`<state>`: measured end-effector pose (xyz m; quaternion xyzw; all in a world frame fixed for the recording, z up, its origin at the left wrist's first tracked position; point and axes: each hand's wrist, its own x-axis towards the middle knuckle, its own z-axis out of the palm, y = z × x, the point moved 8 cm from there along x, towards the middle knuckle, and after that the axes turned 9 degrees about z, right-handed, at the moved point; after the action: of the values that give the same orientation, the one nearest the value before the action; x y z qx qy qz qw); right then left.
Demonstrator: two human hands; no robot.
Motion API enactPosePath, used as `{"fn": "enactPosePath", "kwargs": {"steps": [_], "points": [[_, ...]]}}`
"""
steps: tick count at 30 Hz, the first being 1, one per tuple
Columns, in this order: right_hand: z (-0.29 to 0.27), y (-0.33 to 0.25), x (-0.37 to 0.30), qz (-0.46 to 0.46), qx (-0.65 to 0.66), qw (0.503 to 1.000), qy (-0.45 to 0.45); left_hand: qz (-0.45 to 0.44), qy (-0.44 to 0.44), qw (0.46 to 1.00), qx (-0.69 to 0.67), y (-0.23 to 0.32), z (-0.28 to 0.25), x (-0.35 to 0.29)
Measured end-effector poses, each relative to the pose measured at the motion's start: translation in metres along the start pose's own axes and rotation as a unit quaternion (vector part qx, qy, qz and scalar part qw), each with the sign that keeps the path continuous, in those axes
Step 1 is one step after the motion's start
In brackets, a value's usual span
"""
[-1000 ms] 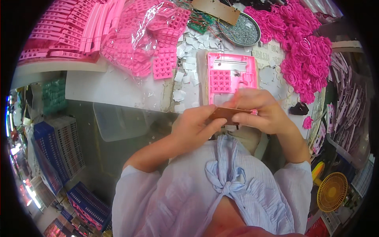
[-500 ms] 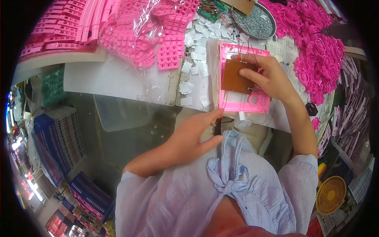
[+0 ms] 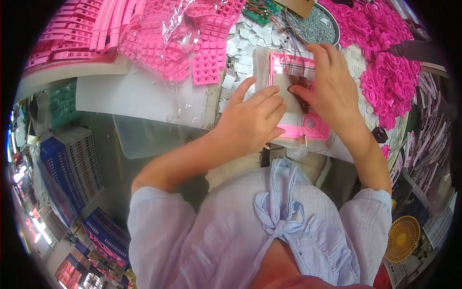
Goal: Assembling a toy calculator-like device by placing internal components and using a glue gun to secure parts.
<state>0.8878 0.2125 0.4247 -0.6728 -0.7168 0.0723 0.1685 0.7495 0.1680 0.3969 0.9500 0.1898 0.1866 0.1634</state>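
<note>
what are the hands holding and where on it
Both hands press on a pink case: left hand flat on its left side, right hand on top.

A flat, rectangular pink plastic casing lies face up on the white worktop, under both hands, its round dial end nearest the person. A brownish circuit board sits flat in it, beneath the left hand's fingertips and beside the right thumb. Thin wires trail off past the right hand's fingers.
</note>
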Motion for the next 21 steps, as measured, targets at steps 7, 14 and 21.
{"fn": "enactPosePath", "kwargs": {"steps": [7,14,21], "points": [[0.022,-0.014,-0.066,-0.122,0.006,0.989,-0.078,0.002,-0.047,0.999,-0.004,0.000,0.008,0.002],[-0.057,0.039,-0.042,-0.139,0.196,0.970,0.030,-0.004,-0.166,0.986,0.018,0.000,0.000,0.020],[-0.210,0.289,0.007,0.031,0.344,0.806,0.480,0.116,0.080,0.983,0.121,-0.071,0.008,0.199]]}}
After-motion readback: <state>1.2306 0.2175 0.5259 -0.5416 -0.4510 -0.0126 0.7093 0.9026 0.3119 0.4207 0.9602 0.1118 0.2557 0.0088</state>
